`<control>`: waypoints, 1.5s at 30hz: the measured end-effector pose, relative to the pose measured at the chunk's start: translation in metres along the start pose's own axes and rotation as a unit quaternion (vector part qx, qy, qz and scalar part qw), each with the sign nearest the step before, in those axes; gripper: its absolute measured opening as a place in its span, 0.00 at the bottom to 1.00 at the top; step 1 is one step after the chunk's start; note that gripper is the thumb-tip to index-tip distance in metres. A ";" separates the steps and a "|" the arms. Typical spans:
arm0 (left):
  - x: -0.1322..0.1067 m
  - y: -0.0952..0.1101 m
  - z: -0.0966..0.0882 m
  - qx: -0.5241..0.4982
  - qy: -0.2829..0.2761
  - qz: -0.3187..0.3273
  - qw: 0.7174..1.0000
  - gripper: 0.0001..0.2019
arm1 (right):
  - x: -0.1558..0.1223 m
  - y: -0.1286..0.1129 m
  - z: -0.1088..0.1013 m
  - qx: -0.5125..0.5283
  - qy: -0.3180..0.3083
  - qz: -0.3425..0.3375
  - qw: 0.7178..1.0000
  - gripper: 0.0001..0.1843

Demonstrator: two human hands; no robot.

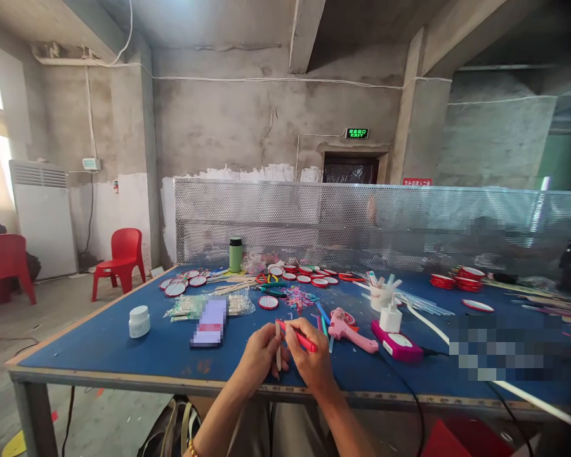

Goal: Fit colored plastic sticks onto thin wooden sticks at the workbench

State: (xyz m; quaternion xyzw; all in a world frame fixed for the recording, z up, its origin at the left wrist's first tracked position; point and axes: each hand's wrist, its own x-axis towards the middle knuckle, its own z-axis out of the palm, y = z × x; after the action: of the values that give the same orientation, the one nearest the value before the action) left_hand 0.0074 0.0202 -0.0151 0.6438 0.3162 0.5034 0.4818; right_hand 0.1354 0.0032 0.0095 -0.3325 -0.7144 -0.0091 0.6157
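Observation:
My left hand [261, 350] is closed around a flat wooden craft stick [278, 358], which stands nearly upright near the table's front edge. In my right hand [313, 357] there is a red marker pen [306, 341], its far end meeting the top part of the stick. Just beyond my hands lie a round red-rimmed disc [268, 303] and a pile of small colourful pieces [299, 296]. A pink hot glue gun [347, 331] rests right of my right hand.
Left of my hands are a phone [209, 324], a plastic bag of sticks [181, 307] and a white jar [139, 322]. To the right, a magenta box [397, 343] bears a white plug, by a cup [380, 296]. A perforated metal screen [276, 219] borders the blue table [99, 355].

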 end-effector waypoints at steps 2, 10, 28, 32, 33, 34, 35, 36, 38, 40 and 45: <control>0.000 0.002 0.000 0.000 0.001 0.001 1.000 0.20 | 0.000 0.000 0.000 0.006 -0.004 0.004 1.000 0.11; -0.002 0.003 0.000 0.010 0.002 0.003 1.000 0.20 | -0.002 0.001 0.000 0.005 -0.006 0.008 1.000 0.10; -0.002 0.005 0.000 0.018 0.004 0.002 1.000 0.20 | 0.000 -0.002 0.000 0.004 -0.015 0.003 1.000 0.11; -0.001 0.005 0.000 0.018 0.003 0.003 1.000 0.20 | 0.000 -0.001 0.000 0.003 -0.016 0.003 1.000 0.11; -0.001 0.004 0.000 0.018 0.002 0.005 1.000 0.20 | 0.000 -0.001 0.000 0.003 -0.017 0.002 1.000 0.11; -0.001 0.004 0.000 0.020 0.002 0.006 1.000 0.20 | 0.000 -0.002 0.000 0.002 -0.016 0.002 1.000 0.11; 0.000 0.003 0.000 0.021 0.002 0.007 1.000 0.20 | 0.001 -0.002 0.000 0.002 -0.014 0.001 1.000 0.11; 0.000 0.003 -0.001 0.022 0.002 0.008 1.000 0.20 | 0.001 -0.003 0.000 0.002 -0.013 0.001 1.000 0.11; 0.000 0.001 -0.001 0.024 0.004 0.008 1.000 0.20 | 0.001 -0.004 0.000 0.001 -0.011 0.000 1.000 0.11; 0.001 0.000 -0.001 0.024 0.005 0.007 1.000 0.20 | 0.001 -0.005 0.000 0.001 -0.009 -0.003 1.000 0.11; 0.001 -0.001 -0.001 0.022 0.004 0.001 1.000 0.20 | 0.002 -0.004 0.001 0.004 -0.009 -0.006 1.000 0.11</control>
State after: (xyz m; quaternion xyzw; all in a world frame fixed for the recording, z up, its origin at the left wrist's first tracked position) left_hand 0.0070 0.0223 -0.0159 0.6529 0.3282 0.4994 0.4655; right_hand 0.1330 0.0015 0.0122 -0.3256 -0.7218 -0.0072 0.6107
